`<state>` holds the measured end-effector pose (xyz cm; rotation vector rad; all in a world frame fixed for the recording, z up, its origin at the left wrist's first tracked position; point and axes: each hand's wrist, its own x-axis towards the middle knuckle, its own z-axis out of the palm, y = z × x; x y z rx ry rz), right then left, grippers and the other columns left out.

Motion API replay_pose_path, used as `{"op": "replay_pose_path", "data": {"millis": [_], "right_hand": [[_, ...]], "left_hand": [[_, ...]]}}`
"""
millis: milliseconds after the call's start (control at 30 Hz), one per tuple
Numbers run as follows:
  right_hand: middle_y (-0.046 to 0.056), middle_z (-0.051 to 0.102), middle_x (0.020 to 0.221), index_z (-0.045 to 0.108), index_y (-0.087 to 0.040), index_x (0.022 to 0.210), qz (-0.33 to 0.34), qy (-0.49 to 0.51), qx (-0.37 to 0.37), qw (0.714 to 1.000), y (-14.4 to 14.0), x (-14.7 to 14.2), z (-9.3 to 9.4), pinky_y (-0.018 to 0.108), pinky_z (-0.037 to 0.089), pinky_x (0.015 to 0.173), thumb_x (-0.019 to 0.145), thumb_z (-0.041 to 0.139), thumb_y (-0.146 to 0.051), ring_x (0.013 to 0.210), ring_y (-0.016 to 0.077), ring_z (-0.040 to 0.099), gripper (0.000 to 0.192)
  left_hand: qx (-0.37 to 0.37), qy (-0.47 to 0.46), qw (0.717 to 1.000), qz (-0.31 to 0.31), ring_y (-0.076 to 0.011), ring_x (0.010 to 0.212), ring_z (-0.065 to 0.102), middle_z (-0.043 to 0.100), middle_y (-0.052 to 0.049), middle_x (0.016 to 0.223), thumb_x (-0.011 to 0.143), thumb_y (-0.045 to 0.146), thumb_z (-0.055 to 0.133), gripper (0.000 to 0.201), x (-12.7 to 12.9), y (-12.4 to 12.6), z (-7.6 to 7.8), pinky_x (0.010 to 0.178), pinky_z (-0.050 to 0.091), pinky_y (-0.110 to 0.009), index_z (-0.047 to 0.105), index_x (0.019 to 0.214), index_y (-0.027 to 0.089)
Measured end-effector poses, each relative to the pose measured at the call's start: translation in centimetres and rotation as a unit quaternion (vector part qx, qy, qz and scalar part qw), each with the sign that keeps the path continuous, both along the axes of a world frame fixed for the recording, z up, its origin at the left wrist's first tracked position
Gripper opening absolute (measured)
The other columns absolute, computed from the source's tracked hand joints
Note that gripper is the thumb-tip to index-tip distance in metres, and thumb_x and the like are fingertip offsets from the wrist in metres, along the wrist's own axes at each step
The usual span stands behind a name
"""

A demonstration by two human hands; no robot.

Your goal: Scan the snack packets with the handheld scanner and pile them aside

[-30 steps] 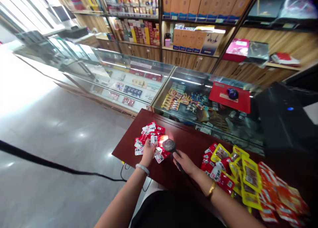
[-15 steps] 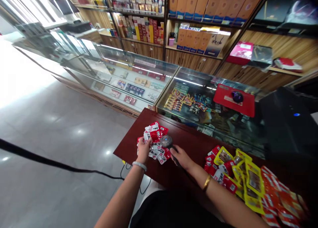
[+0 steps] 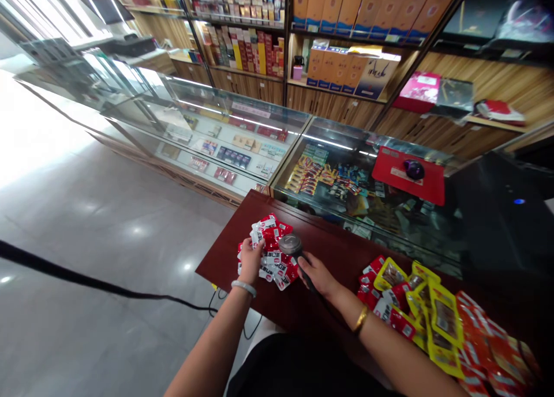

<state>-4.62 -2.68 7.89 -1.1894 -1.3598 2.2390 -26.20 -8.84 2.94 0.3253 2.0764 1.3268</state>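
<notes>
My left hand point(image 3: 251, 262) is closed on a red and white snack packet point(image 3: 258, 236) at the left side of a pile of similar packets point(image 3: 281, 270). The pile lies on the dark red-brown table point(image 3: 227, 241). In my right hand point(image 3: 318, 274) is a black handheld barcode scanner point(image 3: 291, 244), its round head over the right part of the pile. The fingers wrap round its handle. A light bracelet point(image 3: 243, 288) is on my left wrist and a gold bangle point(image 3: 360, 318) on my right.
Yellow packets point(image 3: 445, 315), red packets point(image 3: 367, 293) and orange-red packets point(image 3: 489, 345) lie at the table's right. Behind stands a glass display counter point(image 3: 242, 120) with a red mat point(image 3: 389, 172) and a mouse point(image 3: 414, 168). A black strap point(image 3: 108, 287) crosses the left side.
Both hands stay almost in place, with the packet and scanner still held. The blue light seen on the scanner head earlier no longer shows.
</notes>
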Motion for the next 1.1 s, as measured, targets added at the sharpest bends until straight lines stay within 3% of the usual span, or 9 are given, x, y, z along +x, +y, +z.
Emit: {"op": "replay_pose_path", "data": {"millis": [167,333,467,567,633,733,933,1000,1100], "right_hand": [[-0.010,0.051,0.054,0.052,-0.022,0.108,-0.011,-0.015,0.001,1.000,0.5,0.5,-0.3,0.022,0.032,0.036,0.075,0.062,-0.076,0.034,0.0078,0.040,0.064],[-0.010,0.051,0.054,0.052,-0.022,0.108,-0.018,-0.012,0.008,1.000,0.6,1.4,-0.4,0.022,0.032,0.036,0.076,0.061,-0.077,0.035,0.0081,0.040,0.063],[-0.010,0.052,0.054,0.054,-0.022,0.107,-0.036,-0.002,0.003,0.999,0.2,3.0,0.0,0.021,0.034,0.037,0.076,0.062,-0.076,0.037,0.0080,0.042,0.062],[-0.010,0.052,0.055,0.053,-0.022,0.111,-0.052,0.012,-0.001,0.999,-0.5,5.2,0.0,0.021,0.034,0.036,0.077,0.061,-0.075,0.036,0.0077,0.042,0.064],[-0.011,0.052,0.054,0.052,-0.021,0.112,-0.072,0.012,-0.006,0.997,-1.0,7.0,-0.2,0.020,0.033,0.035,0.077,0.061,-0.076,0.035,0.0075,0.042,0.066],[-0.011,0.053,0.053,0.053,-0.021,0.108,-0.113,-0.003,-0.019,0.993,-2.2,10.5,-0.4,0.019,0.033,0.035,0.077,0.060,-0.076,0.035,0.0068,0.042,0.063],[-0.011,0.050,0.050,0.052,-0.023,0.095,-0.227,-0.066,-0.059,0.970,-5.4,18.7,-0.8,0.019,0.031,0.036,0.071,0.062,-0.079,0.035,0.0073,0.040,0.061],[-0.011,0.050,0.050,0.053,-0.024,0.096,-0.264,-0.081,-0.066,0.959,-6.5,21.3,-1.0,0.019,0.031,0.036,0.070,0.062,-0.080,0.035,0.0075,0.040,0.062],[-0.010,0.050,0.051,0.052,-0.024,0.090,-0.313,-0.093,-0.075,0.942,-7.9,24.4,-1.3,0.020,0.031,0.036,0.066,0.063,-0.083,0.035,0.0078,0.040,0.065]], "left_hand": [[-0.055,0.018,0.998,-0.010,-0.0143,0.048,0.057,0.061,0.003,0.060,0.077,0.048,0.071,0.047,-0.8,1.9,-0.8,0.051,0.041,-0.025,0.055,0.108,0.017],[-0.083,0.003,0.996,-0.034,-0.0148,0.050,0.060,0.065,0.002,0.065,0.080,0.037,0.068,0.037,-1.8,3.0,-0.6,0.053,0.042,-0.024,0.052,0.108,0.020],[-0.127,0.112,0.984,-0.057,-0.0177,0.067,0.065,0.069,-0.003,0.081,0.078,0.034,0.068,0.029,-2.1,2.5,0.1,0.061,0.045,-0.027,0.055,0.101,0.021],[-0.101,0.183,0.974,-0.091,-0.0207,0.078,0.065,0.068,-0.004,0.085,0.079,0.034,0.067,0.025,-0.5,3.0,0.6,0.070,0.047,-0.030,0.056,0.098,0.022],[-0.056,0.181,0.970,-0.149,-0.0212,0.080,0.065,0.067,-0.004,0.086,0.080,0.035,0.065,0.022,2.1,4.0,0.7,0.073,0.049,-0.031,0.057,0.096,0.022],[-0.015,0.130,0.955,-0.267,-0.0204,0.078,0.065,0.068,-0.003,0.083,0.079,0.029,0.065,0.014,8.1,5.9,0.1,0.074,0.049,-0.031,0.060,0.090,0.023],[-0.009,0.064,0.865,-0.498,-0.0203,0.081,0.066,0.073,-0.007,0.088,0.074,0.013,0.068,0.016,21.3,8.4,-2.1,0.079,0.047,-0.031,0.071,0.087,0.020],[-0.016,0.076,0.845,-0.529,-0.0219,0.084,0.066,0.074,-0.010,0.091,0.073,0.013,0.070,0.018,24.5,9.0,-2.5,0.080,0.047,-0.032,0.073,0.089,0.019],[-0.044,0.106,0.843,-0.526,-0.0236,0.086,0.066,0.074,-0.013,0.092,0.075,0.019,0.072,0.013,28.0,10.2,-2.7,0.079,0.046,-0.032,0.073,0.087,0.018]]}}
